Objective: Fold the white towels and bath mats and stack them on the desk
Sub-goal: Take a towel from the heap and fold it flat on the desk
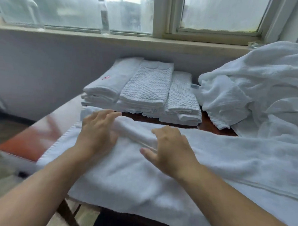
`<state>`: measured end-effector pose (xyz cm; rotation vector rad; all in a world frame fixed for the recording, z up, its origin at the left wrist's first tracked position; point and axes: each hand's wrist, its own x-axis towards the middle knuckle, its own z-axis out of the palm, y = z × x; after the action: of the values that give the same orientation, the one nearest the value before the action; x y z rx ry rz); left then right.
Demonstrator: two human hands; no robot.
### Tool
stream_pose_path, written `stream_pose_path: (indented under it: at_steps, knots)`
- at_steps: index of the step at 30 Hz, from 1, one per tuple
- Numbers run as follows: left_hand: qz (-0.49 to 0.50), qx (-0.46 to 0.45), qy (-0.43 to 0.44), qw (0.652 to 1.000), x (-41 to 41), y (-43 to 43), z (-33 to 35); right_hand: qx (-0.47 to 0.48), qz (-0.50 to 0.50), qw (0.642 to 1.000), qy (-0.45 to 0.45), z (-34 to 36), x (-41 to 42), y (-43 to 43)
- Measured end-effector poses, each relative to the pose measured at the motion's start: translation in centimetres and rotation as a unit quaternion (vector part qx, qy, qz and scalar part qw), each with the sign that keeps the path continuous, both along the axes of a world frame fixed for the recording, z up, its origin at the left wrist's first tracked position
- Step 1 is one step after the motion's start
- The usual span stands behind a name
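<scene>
A large white towel (pixel 228 162) lies spread across the near part of the brown desk (pixel 211 127), its front edge hanging over. My left hand (pixel 97 131) rests flat on the towel's left part with straight fingers. My right hand (pixel 168 148) lies beside it, fingers loosely bent over a raised fold of the cloth. Behind them stand three stacks: folded plain towels (pixel 108 83) at the left, and two piles of waffle-textured bath mats (pixel 146 88) (pixel 182 97).
A heap of unfolded white towels (pixel 260 91) fills the right side of the desk. A clear bottle (pixel 104 15) stands on the window sill behind. Left of the desk are a grey wall and wooden floor.
</scene>
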<state>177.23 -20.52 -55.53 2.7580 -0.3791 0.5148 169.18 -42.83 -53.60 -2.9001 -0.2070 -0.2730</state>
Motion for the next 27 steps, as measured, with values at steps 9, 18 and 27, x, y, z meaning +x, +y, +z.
stream_pose_path:
  at_steps: [9, 18, 27]
  knots:
    - [0.215, -0.118, 0.089, 0.965, 3.4, 2.9, -1.8, -0.021, -0.04, 0.994, -0.096, -2.1, 3.1, 4.0]
    - [0.23, -0.425, 0.162, 0.86, 6.4, 5.1, 0.8, 0.069, -0.048, 0.984, -0.157, -2.9, 3.8, 3.6]
    - [0.169, -0.466, 0.095, 0.863, 5.7, 5.6, 2.5, 0.069, -0.059, 0.965, -0.246, -2.6, 3.5, 3.5]
